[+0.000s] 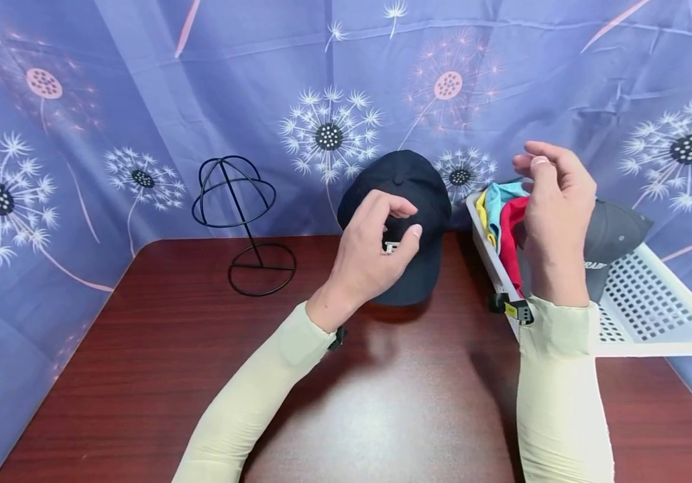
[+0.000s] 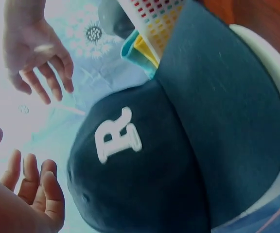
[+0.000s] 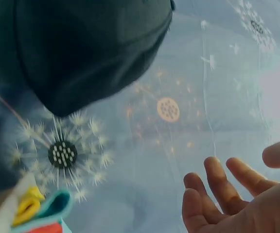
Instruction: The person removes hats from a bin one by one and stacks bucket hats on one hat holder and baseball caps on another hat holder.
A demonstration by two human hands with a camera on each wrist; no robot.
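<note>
A dark navy cap (image 1: 403, 174) with a raised white letter R (image 2: 118, 135) stands at the back of the table, brim down and toward me. Whatever holds it up is hidden. My left hand (image 1: 376, 238) hovers in front of it, fingers loosely bent and holding nothing; the left wrist view shows a gap between the fingers and the crown. To the right, my right hand (image 1: 557, 208) is raised above the basket's near side, also holding nothing, its fingers relaxed and apart from the cap in the right wrist view.
A black wire hat stand (image 1: 234, 194) stands bare at back left. The white plastic basket (image 1: 678, 295) on the right holds a grey cap (image 1: 614, 235) and red (image 1: 510, 235), teal and yellow cloths. A dandelion-print curtain (image 1: 249, 80) hangs behind the brown table (image 1: 159, 349).
</note>
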